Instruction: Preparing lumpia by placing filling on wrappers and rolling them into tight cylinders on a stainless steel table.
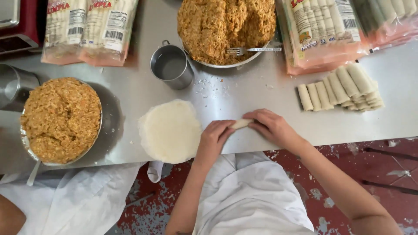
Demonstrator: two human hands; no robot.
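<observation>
Both hands, left hand point(214, 140) and right hand point(272, 126), are pinching a thin roll point(241, 124) with curled fingers on the metal table point(244, 93), beside the round wrapper stack point(170, 130).

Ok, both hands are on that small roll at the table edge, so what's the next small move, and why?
Probably set the roll with the finished rolls to the right: it looks fully wrapped between the left hand and right hand, and a fresh wrapper stack waits beside it.
</observation>
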